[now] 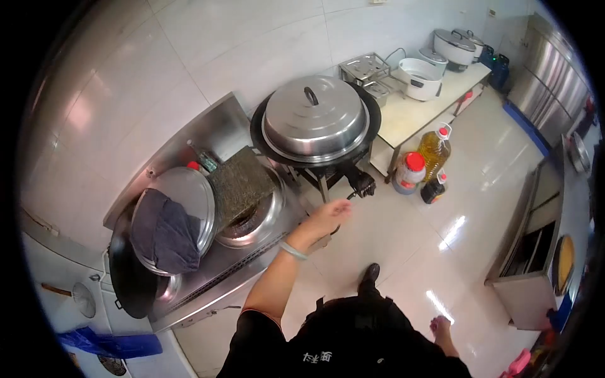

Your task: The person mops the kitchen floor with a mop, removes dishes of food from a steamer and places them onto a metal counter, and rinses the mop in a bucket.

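My left hand (pixel 332 217) reaches out beside the wok stand, its fingers stretched forward and seemingly holding nothing. Just beyond the fingertips is a dark, wrapped-looking wok handle (pixel 360 181); whether they touch it I cannot tell. That handle juts from a large black wok (pixel 257 129), which is covered by a domed metal lid (pixel 315 116) with a black loop on top. Low on the right, my right hand (pixel 441 325) hangs by my side with loosely bent fingers and nothing visible in it.
To the left, a steel stove (pixel 208 293) carries a round lid (pixel 189 189) with a dark cloth (pixel 165 233) and a dark flat board (pixel 242 189). An oil jug (pixel 435 151), a red-lidded jar (pixel 409 173) and a dark bottle (pixel 433 189) stand on the floor by a low table (pixel 403 120).
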The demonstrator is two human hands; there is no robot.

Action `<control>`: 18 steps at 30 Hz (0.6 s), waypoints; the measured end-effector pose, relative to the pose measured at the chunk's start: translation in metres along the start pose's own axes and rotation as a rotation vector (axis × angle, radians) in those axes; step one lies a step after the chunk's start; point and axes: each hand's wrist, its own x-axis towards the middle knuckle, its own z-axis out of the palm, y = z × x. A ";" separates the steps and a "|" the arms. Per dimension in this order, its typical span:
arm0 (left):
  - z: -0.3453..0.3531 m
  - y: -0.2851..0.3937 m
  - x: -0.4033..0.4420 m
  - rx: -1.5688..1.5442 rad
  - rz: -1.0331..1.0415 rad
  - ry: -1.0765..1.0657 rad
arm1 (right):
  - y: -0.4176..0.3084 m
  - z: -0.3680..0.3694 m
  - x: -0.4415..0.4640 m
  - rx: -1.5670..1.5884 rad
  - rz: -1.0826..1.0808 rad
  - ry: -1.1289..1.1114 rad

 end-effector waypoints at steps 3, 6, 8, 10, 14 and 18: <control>-0.051 0.026 0.027 -0.057 -0.041 0.163 | -0.104 0.101 0.038 -0.240 -0.042 -0.023; -0.089 0.032 0.058 -0.159 -0.112 0.298 | -0.184 0.193 0.062 -0.539 -0.275 -0.181; -0.109 0.031 0.083 -0.179 -0.136 0.328 | -0.222 0.250 0.087 -0.807 -0.491 -0.331; -0.129 0.037 0.116 -0.306 -0.173 0.354 | -0.256 0.301 0.094 -0.867 -0.539 -0.385; -0.184 0.018 0.219 -0.423 -0.119 0.398 | -0.294 0.371 0.086 -0.922 -0.621 -0.460; -0.254 -0.031 0.385 -0.289 -0.071 0.626 | -0.273 0.334 0.116 -1.228 -0.763 -0.359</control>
